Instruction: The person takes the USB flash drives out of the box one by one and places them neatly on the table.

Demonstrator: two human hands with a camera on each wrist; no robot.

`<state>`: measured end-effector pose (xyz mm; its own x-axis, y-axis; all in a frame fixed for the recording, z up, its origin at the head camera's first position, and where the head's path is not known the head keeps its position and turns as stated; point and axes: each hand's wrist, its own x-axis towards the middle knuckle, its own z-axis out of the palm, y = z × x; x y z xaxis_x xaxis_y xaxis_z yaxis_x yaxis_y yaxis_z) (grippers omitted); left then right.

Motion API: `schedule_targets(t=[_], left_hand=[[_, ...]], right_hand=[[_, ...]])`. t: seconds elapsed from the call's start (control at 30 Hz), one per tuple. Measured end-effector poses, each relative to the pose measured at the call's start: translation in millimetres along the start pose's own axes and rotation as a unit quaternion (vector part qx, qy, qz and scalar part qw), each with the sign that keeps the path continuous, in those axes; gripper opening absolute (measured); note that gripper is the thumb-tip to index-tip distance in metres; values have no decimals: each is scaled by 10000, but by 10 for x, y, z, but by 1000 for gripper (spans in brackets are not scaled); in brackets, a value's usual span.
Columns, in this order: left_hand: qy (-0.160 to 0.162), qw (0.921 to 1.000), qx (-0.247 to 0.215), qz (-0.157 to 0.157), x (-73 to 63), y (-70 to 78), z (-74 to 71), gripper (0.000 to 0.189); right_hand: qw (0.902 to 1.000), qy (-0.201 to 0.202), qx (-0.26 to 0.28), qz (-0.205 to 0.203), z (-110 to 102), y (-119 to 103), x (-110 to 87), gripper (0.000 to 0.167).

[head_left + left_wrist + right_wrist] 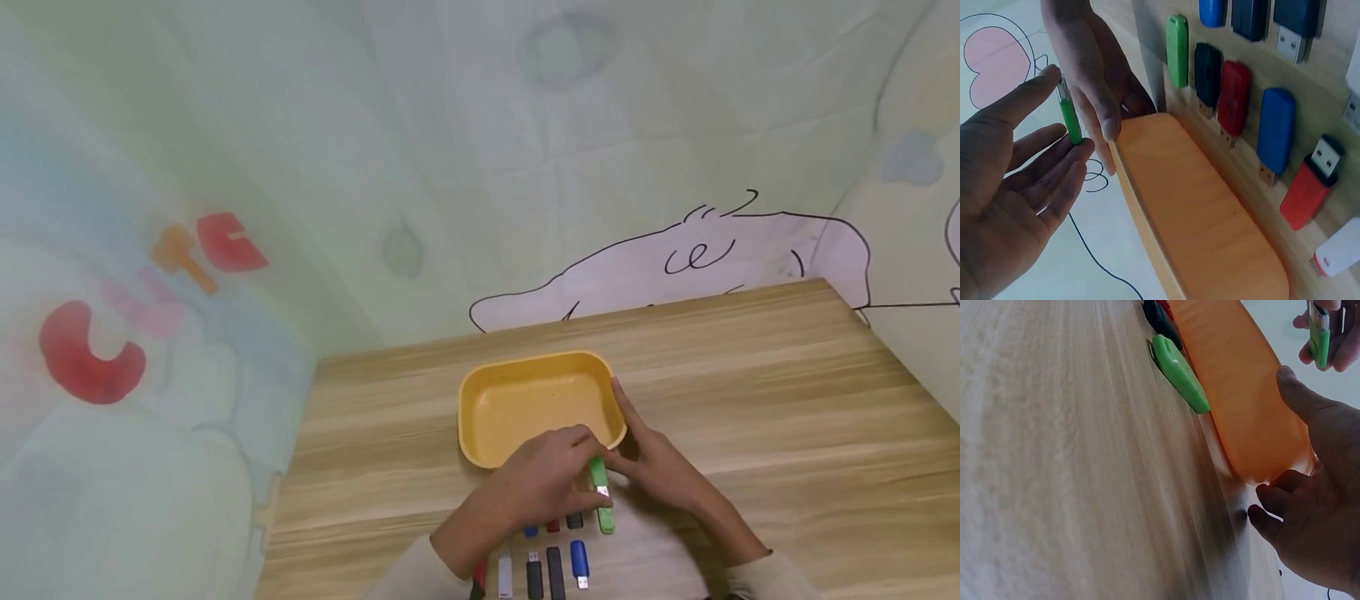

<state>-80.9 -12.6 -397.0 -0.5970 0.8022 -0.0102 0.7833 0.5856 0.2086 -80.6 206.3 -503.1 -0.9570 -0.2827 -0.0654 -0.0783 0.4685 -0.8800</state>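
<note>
Between the thumb and fingers of my left hand [542, 479] is a green USB stick [1069, 115], its metal plug end by the thumb. It is held up above the table, near the front right corner of a yellow-orange plastic tray [480, 367]. My right hand [663, 471] grips that tray at its right end, thumb on the near rim and fingers along the side. In the left wrist view, a second, light green USB stick [1177, 51] lies on the table, beside a black one [1208, 72], a red one [1235, 97] and a blue one [1275, 128].
Closer to the body runs another row of USB sticks, among them a blue one [580, 560], a black one [555, 573] and a silver-white one [506, 575]. The wooden table [780, 400] meets a cartoon-printed cloth [465, 167] behind and at the left.
</note>
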Motion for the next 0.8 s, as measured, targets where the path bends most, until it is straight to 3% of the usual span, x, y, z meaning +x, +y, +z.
schedule_targets(t=[0.1,0.33,0.63,0.8], left_hand=[[26,9999,93,64,-26,31,21,53],[106,9992,-352,131,-120,88,131,54],[402,9982,27,443,-197,122,267,54],[407,9979,5,496,-224,145,299,54]], right_hand=[[10000,-1,9,-49,-1,4,2,108],[9998,36,48,-180,14,24,3,108],[9998,150,-61,-127,36,32,5,110],[9997,205,-125,-66,33,24,2,110]])
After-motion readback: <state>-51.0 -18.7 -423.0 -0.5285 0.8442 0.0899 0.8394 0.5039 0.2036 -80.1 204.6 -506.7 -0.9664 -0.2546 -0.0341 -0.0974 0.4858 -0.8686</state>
